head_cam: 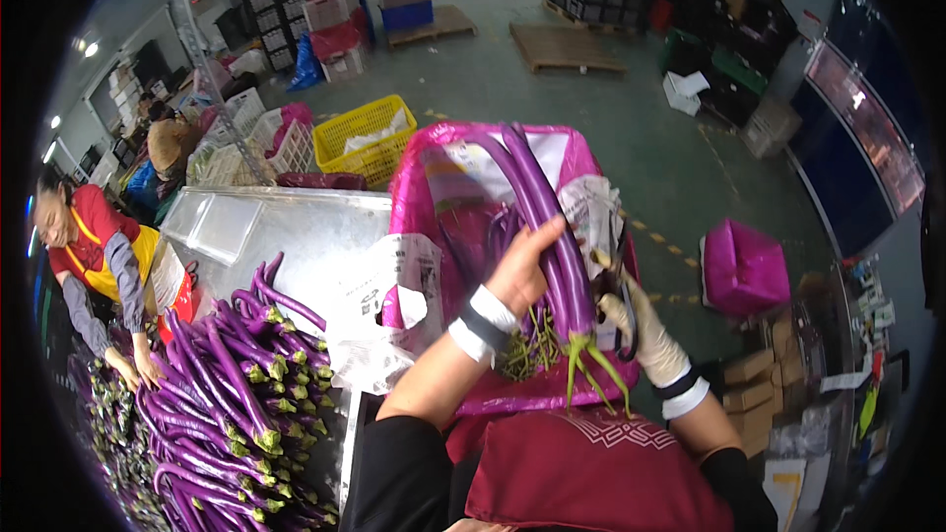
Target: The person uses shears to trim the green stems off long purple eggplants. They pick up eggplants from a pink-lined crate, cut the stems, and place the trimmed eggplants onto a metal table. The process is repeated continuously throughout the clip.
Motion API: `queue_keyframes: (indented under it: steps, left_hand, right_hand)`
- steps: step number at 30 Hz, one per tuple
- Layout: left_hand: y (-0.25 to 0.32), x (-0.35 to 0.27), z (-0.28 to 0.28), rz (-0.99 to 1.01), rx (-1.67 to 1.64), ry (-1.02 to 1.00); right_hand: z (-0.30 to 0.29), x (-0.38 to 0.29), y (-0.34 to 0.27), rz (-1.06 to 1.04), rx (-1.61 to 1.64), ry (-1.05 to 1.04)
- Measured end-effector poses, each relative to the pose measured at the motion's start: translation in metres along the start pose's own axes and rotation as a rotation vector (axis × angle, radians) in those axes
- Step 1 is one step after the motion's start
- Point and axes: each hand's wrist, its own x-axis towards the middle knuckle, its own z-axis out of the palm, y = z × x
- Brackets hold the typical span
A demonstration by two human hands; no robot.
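My left hand (526, 266) is bare and grips a few long purple eggplants (565, 258), whose green stems point down towards my apron (591, 473). Just right of them is my right hand (643, 325) in a pale glove, holding scissors (627, 318) with dark handles; part of the blades is hidden. Both hands are over a crate lined with pink plastic (405, 162) and printed paper. Inside it lie more eggplants (502, 233) and cut green stems (528, 355). A large pile of eggplants (222, 384) lies to the left, beside the metal table surface (310, 236).
A co-worker (111, 251) reaches into the pile from the far left. Beyond the table stand a yellow basket (366, 137) and white crates (292, 144). A pink-wrapped crate (743, 266) is on the floor at right, above cardboard boxes (750, 384). A wooden pallet (565, 48) lies farther off.
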Motion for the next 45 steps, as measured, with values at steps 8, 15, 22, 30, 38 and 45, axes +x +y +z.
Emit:
queue_keyframes:
  steps: [8, 15, 22, 30, 38, 45]
  left_hand:
    - [0.042, 0.031, -0.022, -0.057, 0.097, -0.006]
    - [0.032, 0.044, -0.013, -0.077, 0.084, 0.005]
    - [0.022, 0.051, -0.001, 0.001, 0.129, 0.126]
    - [0.009, 0.055, -0.010, 0.247, 0.279, 0.251]
    - [0.019, 0.050, -0.021, 0.227, 0.205, 0.190]
    - [0.040, 0.037, -0.026, 0.171, 0.167, -0.001]
  right_hand:
    - [-0.075, -0.015, -0.038, 0.686, -0.008, -0.663]
    - [-0.074, 0.007, -0.040, 0.721, -0.088, -0.914]
    - [-0.057, 0.040, -0.054, 0.623, -0.565, -0.857]
    - [-0.040, 0.040, -0.038, 0.213, -0.770, -0.704]
    - [-0.062, 0.037, -0.048, 0.278, -0.823, -0.783]
    - [-0.100, 0.046, -0.046, 0.844, -0.359, -0.971]
